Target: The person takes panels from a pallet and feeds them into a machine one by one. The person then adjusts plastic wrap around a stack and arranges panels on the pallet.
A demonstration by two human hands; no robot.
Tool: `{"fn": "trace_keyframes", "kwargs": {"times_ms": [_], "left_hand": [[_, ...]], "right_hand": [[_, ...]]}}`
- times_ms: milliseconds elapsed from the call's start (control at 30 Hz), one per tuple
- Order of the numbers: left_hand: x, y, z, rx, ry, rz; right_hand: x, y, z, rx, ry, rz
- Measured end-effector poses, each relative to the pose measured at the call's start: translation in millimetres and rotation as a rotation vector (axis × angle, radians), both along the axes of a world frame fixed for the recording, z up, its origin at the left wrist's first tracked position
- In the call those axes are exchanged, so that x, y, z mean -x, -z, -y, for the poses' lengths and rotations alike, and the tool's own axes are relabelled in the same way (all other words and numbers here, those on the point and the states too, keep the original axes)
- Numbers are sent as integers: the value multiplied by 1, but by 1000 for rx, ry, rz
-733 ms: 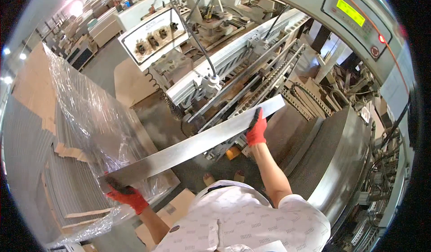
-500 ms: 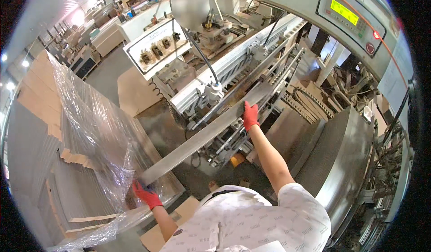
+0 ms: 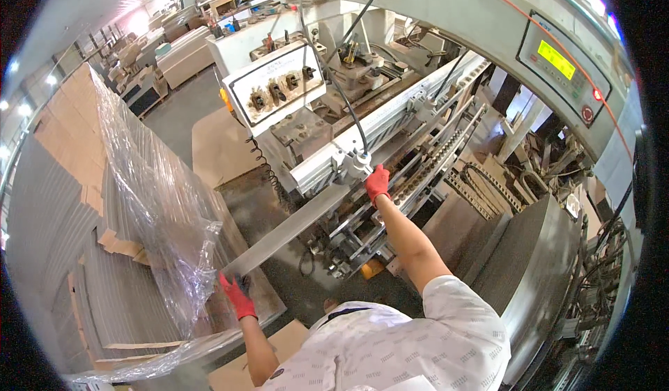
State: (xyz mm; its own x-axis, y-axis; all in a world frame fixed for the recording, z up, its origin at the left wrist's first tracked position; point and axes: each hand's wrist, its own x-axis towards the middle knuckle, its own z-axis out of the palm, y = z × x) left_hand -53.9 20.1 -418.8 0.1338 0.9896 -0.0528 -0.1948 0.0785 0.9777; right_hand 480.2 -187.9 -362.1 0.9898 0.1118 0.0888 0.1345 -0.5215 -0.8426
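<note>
A long, narrow grey board (image 3: 293,227) slants from the lower left up into the machine, where its upper part lies under a white clamp (image 3: 359,166). My left hand (image 3: 238,299), in a red glove with dark fingertips, is closed on the board's lower left end. Farther up, my right hand (image 3: 377,184), also red-gloved, has its fingers curled at the board's near edge, right beside the clamp. The machine's pale metal beam (image 3: 390,136) runs along the far side of the board. Part of the board is hidden beneath the clamp and beam.
A stack of grey boards (image 3: 132,300), partly draped in clear plastic film (image 3: 157,203), stands at left. More grey panels (image 3: 533,251) are piled at right. A white switch box (image 3: 275,88) rises behind the board; a control panel (image 3: 563,67) with a lit screen is at upper right.
The board has moved away from me, beneath the clamp and against the beam. Both hands went with it, and my right hand is now next to the clamp. The view has shifted slightly.
</note>
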Motion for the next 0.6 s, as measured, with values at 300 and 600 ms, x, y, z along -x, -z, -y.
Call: {"fn": "trace_keyframes", "kwargs": {"times_ms": [300, 600], "left_hand": [[-10, 1, 4, -9, -61, -270], [-15, 9, 10, -153, -69, -605]], "right_hand": [[-3, 2, 18, 153, -71, 150], [-26, 48, 20, -79, -51, 174]]}}
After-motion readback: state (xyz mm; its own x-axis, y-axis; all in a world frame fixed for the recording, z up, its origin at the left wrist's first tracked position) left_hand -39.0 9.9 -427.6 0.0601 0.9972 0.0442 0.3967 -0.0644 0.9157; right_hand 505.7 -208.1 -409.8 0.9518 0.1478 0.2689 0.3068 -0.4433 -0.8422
